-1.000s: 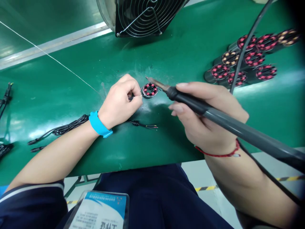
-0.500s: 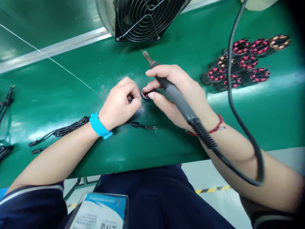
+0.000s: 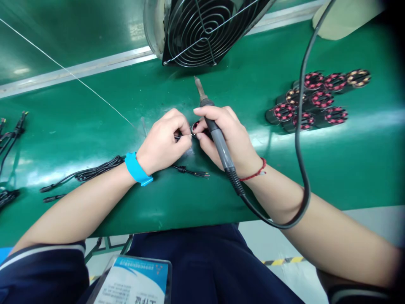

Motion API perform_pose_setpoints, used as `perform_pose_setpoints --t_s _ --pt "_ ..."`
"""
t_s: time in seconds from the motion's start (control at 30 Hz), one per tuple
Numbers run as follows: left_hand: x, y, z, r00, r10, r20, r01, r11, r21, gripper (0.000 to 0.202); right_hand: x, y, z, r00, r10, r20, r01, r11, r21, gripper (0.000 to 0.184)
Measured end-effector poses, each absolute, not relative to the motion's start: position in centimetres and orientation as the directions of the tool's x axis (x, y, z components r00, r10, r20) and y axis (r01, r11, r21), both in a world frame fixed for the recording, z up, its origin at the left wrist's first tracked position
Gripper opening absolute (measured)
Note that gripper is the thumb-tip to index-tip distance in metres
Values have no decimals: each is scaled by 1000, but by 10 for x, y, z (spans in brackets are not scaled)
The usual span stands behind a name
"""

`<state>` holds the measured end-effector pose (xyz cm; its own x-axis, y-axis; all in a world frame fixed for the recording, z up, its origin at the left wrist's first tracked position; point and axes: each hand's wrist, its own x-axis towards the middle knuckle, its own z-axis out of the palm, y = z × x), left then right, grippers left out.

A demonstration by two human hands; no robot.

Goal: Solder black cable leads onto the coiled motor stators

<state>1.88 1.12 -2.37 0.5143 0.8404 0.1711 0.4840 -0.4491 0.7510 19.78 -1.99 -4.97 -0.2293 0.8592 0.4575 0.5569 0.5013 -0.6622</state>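
Observation:
My left hand (image 3: 165, 138), with a blue band at the wrist, pinches a thin black cable (image 3: 177, 137) whose fine wire end meets the other hand's fingertips. My right hand (image 3: 236, 141) holds a soldering iron (image 3: 220, 145) across its palm, the metal tip pointing away toward the fan. Its thumb and fingers also close at a small motor stator (image 3: 195, 125) with red windings, mostly hidden behind them. Just below the hands lies a black cable end (image 3: 190, 172) with stripped wires.
A caged fan (image 3: 205, 38) stands at the back. Several wound stators (image 3: 319, 100) are grouped at the right. Coiled black cables (image 3: 98, 167) lie at the left, near more cables (image 3: 14, 135). The iron's cord (image 3: 300, 139) loops over my right forearm. Solder wire (image 3: 79, 80) stretches from upper left.
My right wrist has swung inward and the iron stands steeper. Its cord has shifted left. Both hands have drawn closer around the wire and stator. The view has moved slightly.

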Motion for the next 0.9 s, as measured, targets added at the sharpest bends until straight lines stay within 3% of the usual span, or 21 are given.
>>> perform_pose_setpoints --t_s 0.2,0.3,0.47,0.63,0.9 --pt "11 16 -14 488 872 24 592 -351 726 19 199 -23 -49 -156 869 469 530 475 -703 51" --pt "9 21 -7 485 866 -121 659 -271 702 6 199 -22 -51 -172 872 459 551 471 -689 54" --pt "8 27 3 400 834 -380 555 109 824 12 198 -20 -51 -234 887 399 602 454 -657 54" --pt "10 26 7 323 844 -428 417 279 865 12 199 -23 -46 -247 896 370 610 440 -659 53" --pt "16 22 -5 289 860 -421 474 253 843 23 200 -24 -45 -240 890 389 579 453 -678 54"
